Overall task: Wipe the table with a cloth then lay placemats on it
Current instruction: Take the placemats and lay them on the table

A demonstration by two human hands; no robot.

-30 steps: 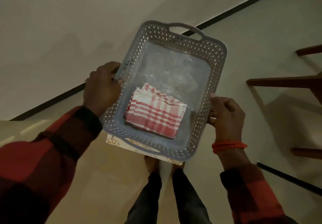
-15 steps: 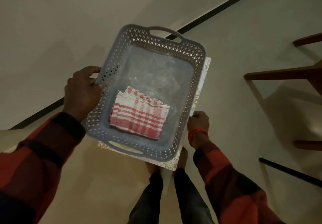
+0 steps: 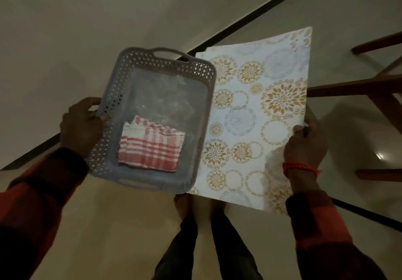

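Head view: left hand (image 3: 81, 125) is gripping the left wall of the grey basket (image 3: 108, 105), fingers curled over its rim, with the folded red-checked cloth (image 3: 151, 147) lying inside near the front; right hand (image 3: 305, 143) is pinching the right edge of the patterned placemats (image 3: 256, 114), held flat in the air just beside the basket. Person is standing on the floor (image 3: 108, 225); judging by this, nothing is being wiped yet, and both wiping and laying are still left.
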